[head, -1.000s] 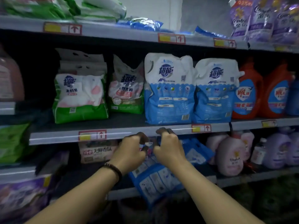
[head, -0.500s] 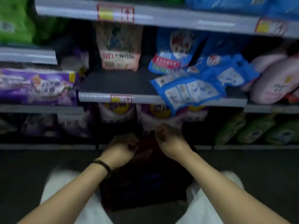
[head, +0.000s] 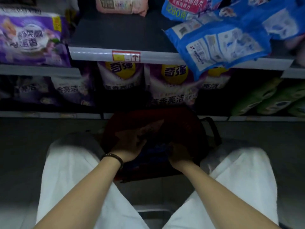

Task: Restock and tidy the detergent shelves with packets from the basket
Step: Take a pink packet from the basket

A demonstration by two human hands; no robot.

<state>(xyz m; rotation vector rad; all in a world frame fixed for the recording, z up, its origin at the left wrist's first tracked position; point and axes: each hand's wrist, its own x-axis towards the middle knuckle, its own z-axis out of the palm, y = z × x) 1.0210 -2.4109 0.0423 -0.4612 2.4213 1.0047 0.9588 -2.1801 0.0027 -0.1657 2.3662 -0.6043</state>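
Observation:
A dark red basket point(head: 175, 118) stands on the floor between my knees, below the shelves. Both hands reach down into it. My left hand point(head: 130, 146), with a dark band on its wrist, lies at the basket's left side with its fingers toward a pale packet point(head: 150, 128). My right hand point(head: 179, 154) is over a dark blue packet point(head: 156, 151) in the middle. The basket is in deep shadow, so the fingers of both hands are hard to make out. Blue detergent packets point(head: 219, 45) lie untidily on the middle shelf point(head: 99, 54), one hanging over its edge.
Purple packets with yellow logos point(head: 171, 83) stand on the lowest shelf, green packets point(head: 272, 100) to their right. A purple packet point(head: 31, 38) lies at the upper left, a pink one point(head: 120, 5) at the top. The basket's black handle point(head: 212, 129) sticks out right.
The view has dropped from the upper shelves to the floor. Both hands have moved down from the shelf edge into the basket as I crouched.

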